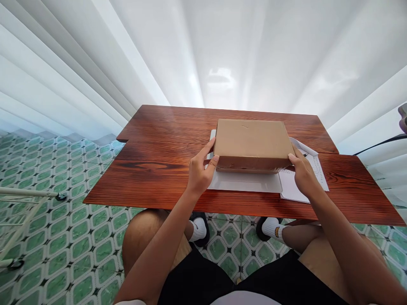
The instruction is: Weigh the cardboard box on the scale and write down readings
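A room in a home: green patterned floor tiles (pixel 79 254), white curtains (pixel 95 63), a wooden table (pixel 152 169).

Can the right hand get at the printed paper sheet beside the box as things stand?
Probably yes: the right hand rests at the cardboard box directly over the paper sheet, whose near part lies bare.

- A reddish-brown wooden table (pixel 152 169) spans the middle of the frame.
- White pleated curtains (pixel 95 55) fill the whole upper part.
- A green-and-white patterned tile floor (pixel 63 254) covers the lower left and shows under the table.
- A white metal frame on small wheels (pixel 28 199) stands at the left edge.
- A dark cable (pixel 378 144) runs along the right edge, below a grey object (pixel 403 116) cut off by the frame.
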Demonstrator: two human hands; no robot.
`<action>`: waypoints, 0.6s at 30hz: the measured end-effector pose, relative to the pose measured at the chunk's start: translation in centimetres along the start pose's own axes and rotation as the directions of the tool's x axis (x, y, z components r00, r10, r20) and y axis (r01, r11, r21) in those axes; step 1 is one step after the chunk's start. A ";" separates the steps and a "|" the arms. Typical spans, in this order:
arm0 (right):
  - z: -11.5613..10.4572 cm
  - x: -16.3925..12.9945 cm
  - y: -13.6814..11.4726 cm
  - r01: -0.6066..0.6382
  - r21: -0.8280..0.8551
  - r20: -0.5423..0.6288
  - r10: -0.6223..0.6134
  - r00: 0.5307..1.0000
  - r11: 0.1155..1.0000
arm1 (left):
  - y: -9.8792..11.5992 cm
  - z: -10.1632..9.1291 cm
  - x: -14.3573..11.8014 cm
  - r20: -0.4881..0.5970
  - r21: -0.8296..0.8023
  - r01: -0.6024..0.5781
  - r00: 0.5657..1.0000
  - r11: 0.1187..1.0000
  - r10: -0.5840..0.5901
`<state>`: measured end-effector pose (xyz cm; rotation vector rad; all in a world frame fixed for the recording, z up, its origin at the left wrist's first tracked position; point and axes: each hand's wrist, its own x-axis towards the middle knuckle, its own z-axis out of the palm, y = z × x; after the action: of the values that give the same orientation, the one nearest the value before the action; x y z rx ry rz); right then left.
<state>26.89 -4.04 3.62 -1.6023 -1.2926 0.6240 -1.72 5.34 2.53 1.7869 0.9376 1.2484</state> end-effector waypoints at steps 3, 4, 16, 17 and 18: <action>0.0 0.0 0.0 0.000 -0.022 -0.006 0.000 1.000 1.000 | 0.2 0.1 0.0 0.005 -0.003 -0.001 1.000 1.000 0.002; 0.0 0.0 0.0 0.001 -0.031 -0.014 -0.001 1.000 1.000 | 0.2 0.1 -0.1 0.007 -0.001 -0.002 1.000 1.000 0.002; -0.7 0.6 -0.2 -0.041 -0.142 -0.132 0.023 0.991 0.989 | 0.1 0.0 -0.1 -0.036 0.313 -0.177 0.980 0.933 0.197; -0.8 0.6 -0.4 -0.004 -0.137 -0.211 -0.025 0.977 0.991 | 0.3 -0.1 -0.1 -0.052 0.390 -0.219 0.964 0.894 0.259; -0.8 0.6 -0.6 0.056 -0.138 -0.322 -0.098 0.942 0.989 | 0.6 -0.2 -0.2 -0.064 0.443 -0.261 0.945 0.858 0.320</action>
<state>27.50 -3.82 4.61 -1.6673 -1.1561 0.2148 -1.83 4.86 3.04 2.2817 1.1152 1.4487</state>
